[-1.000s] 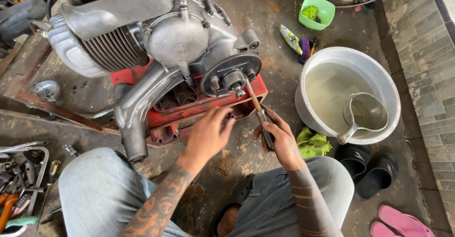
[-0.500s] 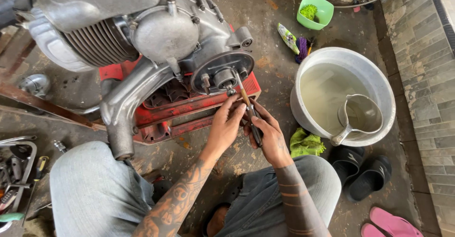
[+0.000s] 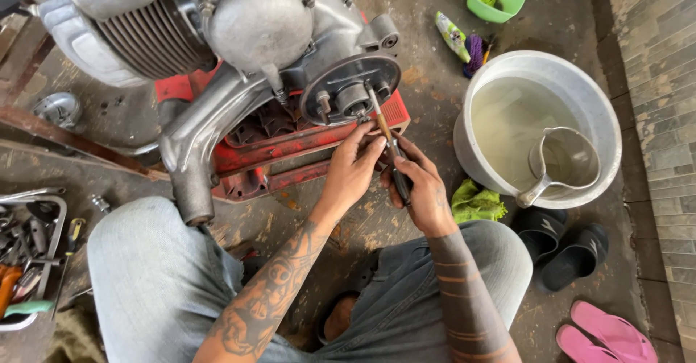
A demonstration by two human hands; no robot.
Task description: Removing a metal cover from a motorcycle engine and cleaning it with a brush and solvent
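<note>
Screwdriver [image 3: 386,139] slants up to the round engine plate [image 3: 350,89]. My right hand [image 3: 420,187] is wrapped tight around its dark handle; my left hand [image 3: 353,172], wrist bent, pinches the shaft with fingertips.

Both tattooed forearms reach forward, left hand [image 3: 353,168] and right hand [image 3: 419,189] close together, fingers curled in a pinch.

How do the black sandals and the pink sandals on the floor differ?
The black sandals are dark and lie beside the white basin; the pink sandals are bright and lie nearer the lower frame edge. The black pair shows whole, while the pink pair is cut off by the frame. Both pairs lie on the floor, unworn.
</note>
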